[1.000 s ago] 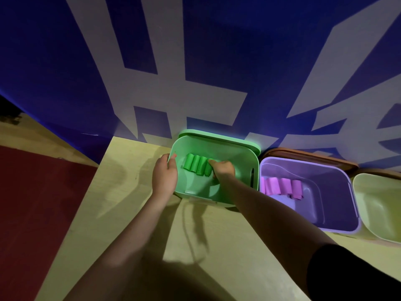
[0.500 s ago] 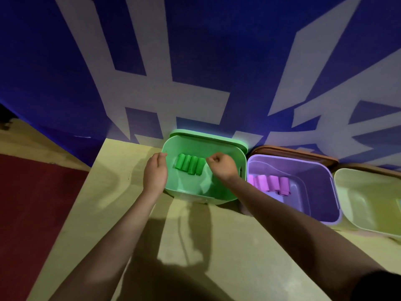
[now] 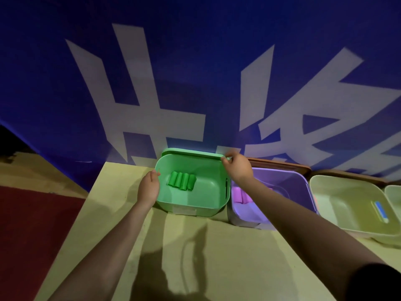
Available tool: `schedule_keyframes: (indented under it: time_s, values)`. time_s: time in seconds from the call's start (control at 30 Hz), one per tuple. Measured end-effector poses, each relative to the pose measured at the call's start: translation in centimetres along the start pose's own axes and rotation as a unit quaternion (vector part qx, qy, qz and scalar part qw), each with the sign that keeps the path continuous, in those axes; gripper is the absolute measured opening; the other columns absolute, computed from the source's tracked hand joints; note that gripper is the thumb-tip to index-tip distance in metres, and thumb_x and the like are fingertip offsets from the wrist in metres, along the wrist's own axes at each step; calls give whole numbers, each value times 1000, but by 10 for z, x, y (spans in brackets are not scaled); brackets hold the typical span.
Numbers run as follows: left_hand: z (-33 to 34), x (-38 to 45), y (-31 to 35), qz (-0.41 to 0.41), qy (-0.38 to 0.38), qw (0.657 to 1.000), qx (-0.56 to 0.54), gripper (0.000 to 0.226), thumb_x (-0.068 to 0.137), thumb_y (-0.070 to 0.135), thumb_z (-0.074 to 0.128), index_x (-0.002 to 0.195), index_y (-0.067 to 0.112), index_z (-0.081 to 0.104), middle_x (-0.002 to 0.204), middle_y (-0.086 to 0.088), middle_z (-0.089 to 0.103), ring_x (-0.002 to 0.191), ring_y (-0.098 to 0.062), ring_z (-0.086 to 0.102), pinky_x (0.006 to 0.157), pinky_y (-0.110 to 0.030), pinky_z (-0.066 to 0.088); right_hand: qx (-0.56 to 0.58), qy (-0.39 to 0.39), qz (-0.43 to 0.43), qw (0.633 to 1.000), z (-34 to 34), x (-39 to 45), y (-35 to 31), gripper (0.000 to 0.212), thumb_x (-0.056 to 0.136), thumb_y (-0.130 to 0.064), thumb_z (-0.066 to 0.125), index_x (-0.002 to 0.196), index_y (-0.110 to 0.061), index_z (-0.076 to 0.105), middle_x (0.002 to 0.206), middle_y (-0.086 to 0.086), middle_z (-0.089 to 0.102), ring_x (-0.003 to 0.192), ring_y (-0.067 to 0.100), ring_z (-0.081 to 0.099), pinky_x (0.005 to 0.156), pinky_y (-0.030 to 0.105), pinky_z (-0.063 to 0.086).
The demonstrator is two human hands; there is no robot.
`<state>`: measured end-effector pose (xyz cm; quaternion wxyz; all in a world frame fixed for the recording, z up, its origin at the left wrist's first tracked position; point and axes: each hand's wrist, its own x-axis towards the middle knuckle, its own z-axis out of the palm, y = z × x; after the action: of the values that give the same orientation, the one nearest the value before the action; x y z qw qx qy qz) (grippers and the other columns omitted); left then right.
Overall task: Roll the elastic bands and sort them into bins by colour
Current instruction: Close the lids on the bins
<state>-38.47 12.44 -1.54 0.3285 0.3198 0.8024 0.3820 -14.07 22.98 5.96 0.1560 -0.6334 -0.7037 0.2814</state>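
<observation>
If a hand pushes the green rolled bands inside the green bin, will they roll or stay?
The four green rolled bands are cylinders lying on their sides, so they would probably roll sideways. They look small and likely light. The green plastic bin has walls that should stop them.

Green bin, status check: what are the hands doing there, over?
Left hand on green bin rim. Right hand pinching lid corner behind. Four green rolls inside. Nothing blocking.

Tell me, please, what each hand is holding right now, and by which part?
The right hand pinches the green lid at its right corner, behind the green bin. The left hand grips that bin's left rim.
</observation>
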Motion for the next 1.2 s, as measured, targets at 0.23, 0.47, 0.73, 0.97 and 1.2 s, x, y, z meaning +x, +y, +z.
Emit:
schedule_keyframes:
  time_s: [0.23, 0.47, 0.73, 0.97, 1.2]
  values:
    - [-2, -2, -3, -10, -13, 1000, -6, 46, 104, 36, 22, 121, 15, 59, 127, -10, 60, 112, -29, 56, 98, -44, 45, -7, -43, -23, 999, 4, 4, 4, 32, 94, -38, 56, 113, -12, 54, 97, 6, 64, 81, 22, 63, 73, 34, 53]
    - [-2, -1, -3, -21, -13, 1000, -12, 46, 104, 36, 22, 120, 15, 60, 126, -10, 61, 112, -29, 57, 98, -44, 46, -4, -88, -37, 995, 9, 9, 0, 39, 98, -35, 51, 129, -12, 58, 82, 13, 71, 67, 20, 65, 78, 38, 57]
    - [-3, 2, 3, -47, -17, 999, 1, 48, 104, 35, 20, 116, 11, 60, 121, -16, 61, 108, -32, 57, 95, -43, 46, 129, 39, -47, 990, 1, -7, 0, 28, 97, -26, 55, 117, -10, 66, 76, 3, 67, 67, 12, 65, 76, 32, 57]
    - [-8, -2, 17, -126, -49, 989, -60, 43, 103, 35, 26, 111, 13, 61, 122, -18, 60, 100, -31, 58, 83, -37, 47, 194, 92, -97, 972, -24, -24, 2, 24, 96, -24, 57, 112, -11, 69, 69, -2, 65, 60, 3, 61, 72, 25, 55]
    - [-27, -26, 19, -141, -15, 952, -270, 55, 102, 47, 26, 119, 7, 59, 118, -11, 62, 108, -28, 57, 91, -37, 43, 171, 109, -199, 959, -22, -69, 23, 28, 91, -35, 60, 107, -14, 72, 68, -1, 67, 60, 10, 62, 67, 26, 51]
